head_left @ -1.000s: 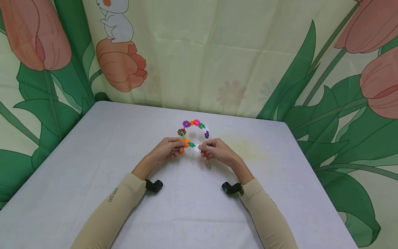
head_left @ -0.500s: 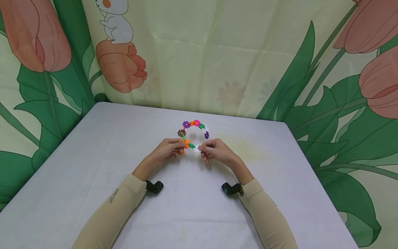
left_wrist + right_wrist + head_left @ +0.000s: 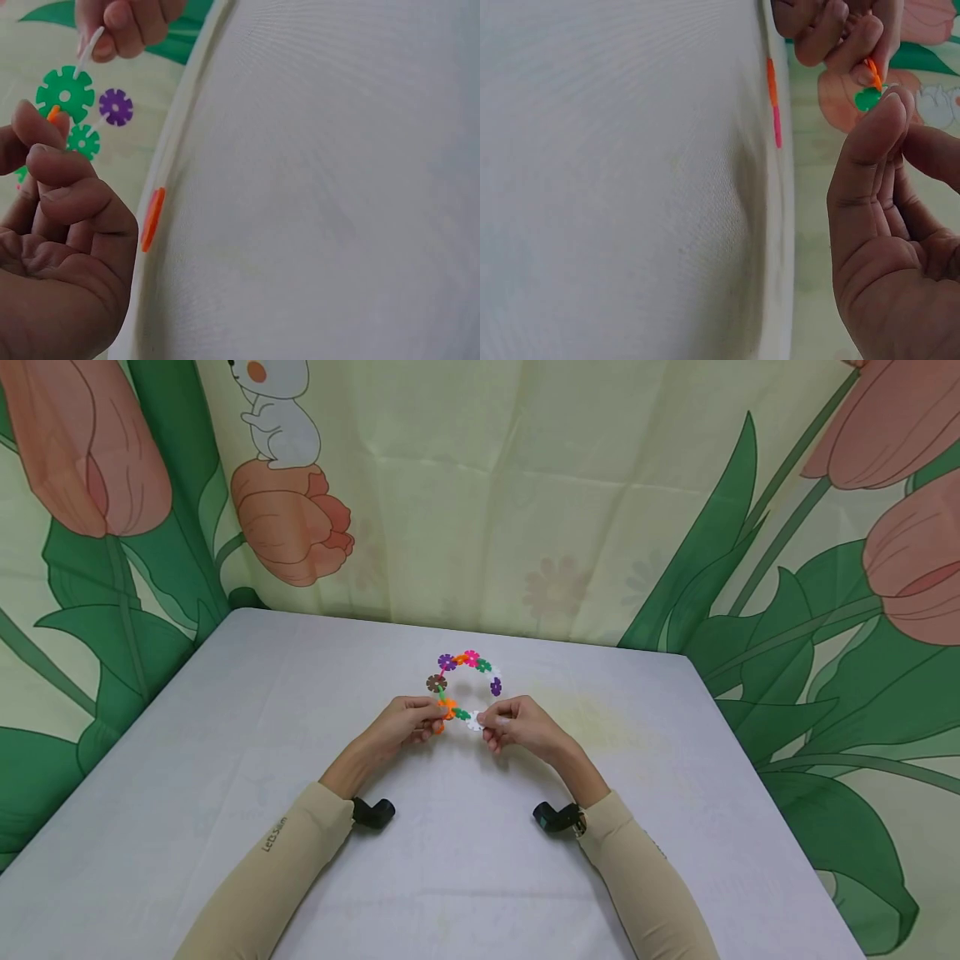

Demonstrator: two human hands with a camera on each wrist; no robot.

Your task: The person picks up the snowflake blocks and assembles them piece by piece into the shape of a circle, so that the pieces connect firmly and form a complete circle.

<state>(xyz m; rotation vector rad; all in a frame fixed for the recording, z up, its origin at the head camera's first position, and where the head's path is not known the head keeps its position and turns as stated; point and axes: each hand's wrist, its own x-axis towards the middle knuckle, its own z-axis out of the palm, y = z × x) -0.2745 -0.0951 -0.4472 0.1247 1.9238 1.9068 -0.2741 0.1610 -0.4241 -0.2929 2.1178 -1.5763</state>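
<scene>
Between my hands is a curved chain of joined snowflake discs in several colours, held above the table. My left hand [image 3: 408, 720] pinches an orange snowflake disc [image 3: 450, 707] at the chain's lower left. A white snowflake disc [image 3: 474, 722] is pinched between thumb and finger of my right hand [image 3: 522, 725]. A green snowflake disc [image 3: 48, 91] links the two. From the left hand the chain curves up past a brown disc [image 3: 436, 683] and over to a purple disc [image 3: 496, 686], which stands apart from the white one. In the right wrist view my fingers hide the white disc.
A white cloth covers the table [image 3: 465, 860]. Behind it hangs a curtain [image 3: 465, 510] printed with tulips. Low on the chain, an orange disc [image 3: 153, 220] shows edge-on in the left wrist view. Each wrist wears a black camera [image 3: 373, 813].
Both hands keep their pinch on the same discs. The chain has shifted very slightly left and down in the view; otherwise little differs.
</scene>
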